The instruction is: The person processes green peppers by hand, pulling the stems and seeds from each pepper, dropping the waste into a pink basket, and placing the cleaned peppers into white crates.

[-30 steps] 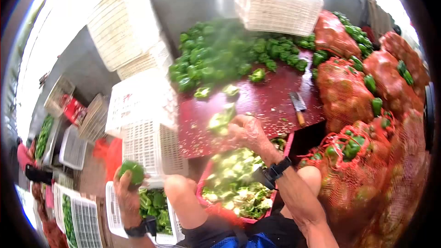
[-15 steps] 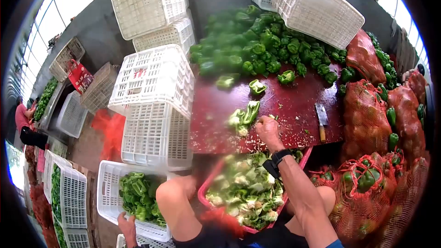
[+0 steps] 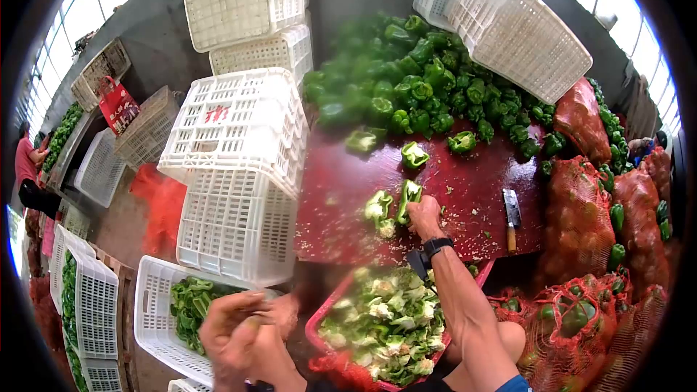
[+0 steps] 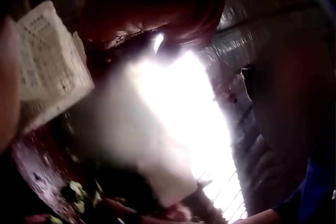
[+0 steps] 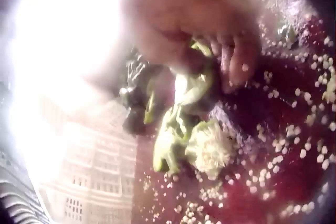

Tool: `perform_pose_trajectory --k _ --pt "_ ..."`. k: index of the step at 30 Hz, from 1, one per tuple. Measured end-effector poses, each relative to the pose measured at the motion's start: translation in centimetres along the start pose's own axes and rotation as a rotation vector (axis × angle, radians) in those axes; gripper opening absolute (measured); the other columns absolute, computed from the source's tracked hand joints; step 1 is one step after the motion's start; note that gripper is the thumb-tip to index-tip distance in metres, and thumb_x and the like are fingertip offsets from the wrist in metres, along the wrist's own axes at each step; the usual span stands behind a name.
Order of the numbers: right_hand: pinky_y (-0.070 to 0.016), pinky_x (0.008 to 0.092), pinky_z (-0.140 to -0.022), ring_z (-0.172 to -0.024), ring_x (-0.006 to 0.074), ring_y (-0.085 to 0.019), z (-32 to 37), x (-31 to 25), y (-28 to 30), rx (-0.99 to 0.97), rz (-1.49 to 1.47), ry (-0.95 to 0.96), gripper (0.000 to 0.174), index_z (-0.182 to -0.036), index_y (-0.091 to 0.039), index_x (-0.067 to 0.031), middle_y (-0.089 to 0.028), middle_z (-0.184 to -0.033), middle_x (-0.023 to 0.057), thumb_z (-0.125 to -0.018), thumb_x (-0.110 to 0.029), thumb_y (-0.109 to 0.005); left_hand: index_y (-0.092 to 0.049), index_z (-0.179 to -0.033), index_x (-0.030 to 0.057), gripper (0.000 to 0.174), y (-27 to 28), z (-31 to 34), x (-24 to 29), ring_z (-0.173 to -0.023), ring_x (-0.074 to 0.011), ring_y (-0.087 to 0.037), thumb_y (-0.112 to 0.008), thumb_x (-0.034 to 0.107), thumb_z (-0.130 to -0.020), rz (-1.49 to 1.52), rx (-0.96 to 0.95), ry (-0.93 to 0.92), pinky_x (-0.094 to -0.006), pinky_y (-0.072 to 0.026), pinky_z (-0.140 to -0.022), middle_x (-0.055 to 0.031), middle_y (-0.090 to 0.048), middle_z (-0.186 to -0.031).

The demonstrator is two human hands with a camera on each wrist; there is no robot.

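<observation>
My right hand [image 3: 425,216] is low over the red table [image 3: 341,239], its fingers gripping a halved green pepper [image 3: 409,194]. In the right wrist view the fingers curl over that pepper half [image 5: 194,85], beside a piece with a pale seed core [image 5: 210,148]. Another opened pepper piece [image 3: 377,207] lies just left of it. My left hand [image 3: 243,330] is raised at the lower left with loosely bent fingers, and nothing shows in it. It overlaps the white crate [image 3: 149,297] of green peppers [image 3: 190,312]. The left wrist view is dark and glary.
A knife [image 3: 512,210] lies on the table's right side. Green peppers [image 3: 406,80] are heaped at the back. Below the table edge stands a pink tub [image 3: 316,323] of pepper scraps. Red mesh sacks [image 3: 577,218] line the right; stacked white crates [image 3: 239,218] stand left.
A whole green pepper was in my left hand; it is gone from it now. That hand dipped to the white crate, then came up and right. My right hand moved to the pepper half and grips it.
</observation>
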State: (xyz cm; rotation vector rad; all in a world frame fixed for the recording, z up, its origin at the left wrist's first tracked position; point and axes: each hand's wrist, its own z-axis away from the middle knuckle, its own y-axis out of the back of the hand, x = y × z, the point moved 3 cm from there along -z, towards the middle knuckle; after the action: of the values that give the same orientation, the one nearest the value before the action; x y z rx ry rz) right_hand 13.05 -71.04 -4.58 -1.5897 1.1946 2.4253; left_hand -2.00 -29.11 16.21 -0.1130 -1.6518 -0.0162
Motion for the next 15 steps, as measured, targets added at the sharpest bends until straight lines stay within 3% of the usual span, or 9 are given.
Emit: perform_pose_trajectory --k 3,4,6,7,10,11,13,14,15 --pt "-0.0568 0.0422 -0.052 -0.056 0.0281 -0.068 2.5 -1.7 2.1 -0.057 -0.254 -0.033 0.023 -0.08 -0.072 0.009 -0.07 -0.071 0.0195 -0.074 -0.012 -0.065 -0.054 -0.125 -0.0042 0.03 -5.2 -1.2 -2.4 -0.1 -0.0294 -0.069 -0.058 0.004 -0.097 0.232 0.036 0.231 -0.0403 -0.0617 -0.083 -0.0205 -0.065 -0.118" --pt "-0.0548 0.0342 -0.047 -0.057 0.0208 -0.066 3.0 -1.9 2.7 -0.227 -0.292 0.017 0.031 -0.098 -0.066 0.0129 -0.068 -0.075 0.015 -0.08 -0.013 -0.065 -0.052 -0.13 -0.0034 0.035 -6.0 -1.8 -5.2 -0.101 -0.03 -0.069 -0.059 0.009 -0.098 0.232 -0.046 0.184 -0.0419 -0.0619 -0.082 -0.0202 -0.064 -0.119" --pt "-0.0549 0.032 -0.049 -0.06 0.0185 -0.067 8.8 -6.9 5.4 -0.398 -0.32 0.07 0.036 -0.104 -0.067 0.0114 -0.07 -0.079 0.015 -0.083 -0.017 -0.068 -0.046 -0.139 -0.0012 0.045 -7.8 -3.3 -10.0 -0.103 -0.0296 -0.067 -0.059 0.019 -0.101 0.432 -0.104 0.309 -0.045 -0.0619 -0.081 -0.0188 -0.061 -0.123" --pt "-0.055 0.0309 -0.05 -0.062 0.0174 -0.067 11.1 -9.0 5.9 -0.48 -0.334 0.095 0.038 -0.107 -0.067 0.0107 -0.07 -0.081 0.0151 -0.084 -0.019 -0.07 -0.043 -0.143 0.0002 0.049 -9.1 -3.9 -11.0 -0.105 -0.0285 -0.066 -0.058 0.024 -0.103 0.635 -0.083 0.483 -0.0466 -0.0618 -0.081 -0.0176 -0.059 -0.125" --pt "-0.0566 0.0283 -0.057 -0.071 0.017 -0.069 15.4 -7.5 3.4 -0.661 -0.156 0.234 0.044 -0.119 -0.067 0.0049 -0.073 -0.09 0.0129 -0.088 -0.026 -0.073 -0.04 -0.148 0.0039 0.052 -12.5 -3.8 -11.6 -0.109 -0.026 -0.062 -0.054 0.029 -0.105 0.576 -0.107 0.603 -0.0507 -0.061 -0.079 -0.0132 -0.056 -0.127" --pt "-0.0582 0.029 -0.062 -0.076 0.0183 -0.071 17.4 -7.5 3.1 -0.731 -0.061 0.351 0.045 -0.122 -0.066 0.0025 -0.073 -0.094 0.0122 -0.089 -0.027 -0.073 -0.04 -0.149 0.0059 0.051 -13.3 -3.3 -11.6 -0.11 -0.0221 -0.06 -0.049 0.033 -0.107 0.57 -0.168 0.585 -0.0463 -0.0581 -0.087 -0.0085 -0.057 -0.125" --pt "-0.0602 0.0335 -0.073 -0.089 0.0232 -0.073 20.4 -5.5 1.8 -0.818 -0.038 0.301 0.047 -0.126 -0.064 -0.0004 -0.075 -0.101 0.0138 -0.091 -0.031 -0.071 -0.043 -0.148 0.0069 0.048 -13.9 -2.7 -15.2 -0.108 -0.0192 -0.06 -0.046 0.034 -0.108 0.547 -0.028 0.49 -0.0385 -0.0539 -0.093 -0.0057 -0.058 -0.124" --pt "-0.0582 0.0376 -0.072 -0.082 0.0261 -0.071 21.0 -3.7 0.3 -0.715 -0.014 0.469 0.037 -0.115 -0.065 -0.0006 -0.073 -0.096 0.0162 -0.089 -0.026 -0.067 -0.046 -0.146 0.0061 0.045 -13.7 -2.2 -15.3 -0.106 -0.0174 -0.06 -0.046 0.031 -0.108 0.583 0.018 0.554 -0.0326 -0.0504 -0.096 -0.0055 -0.059 -0.122" --pt "-0.0562 0.0417 -0.071 -0.075 0.0289 -0.069 21.1 -2.4 -0.9 -0.61 0.011 0.636 0.027 -0.105 -0.066 -0.0008 -0.072 -0.092 0.0186 -0.086 -0.021 -0.063 -0.049 -0.143 0.0054 0.042 -13.5 -1.9 -16.4 -0.106 -0.0177 -0.061 -0.047 0.028 -0.108 0.522 0.032 0.537 -0.0352 -0.0511 -0.095 -0.006 -0.061 -0.12"
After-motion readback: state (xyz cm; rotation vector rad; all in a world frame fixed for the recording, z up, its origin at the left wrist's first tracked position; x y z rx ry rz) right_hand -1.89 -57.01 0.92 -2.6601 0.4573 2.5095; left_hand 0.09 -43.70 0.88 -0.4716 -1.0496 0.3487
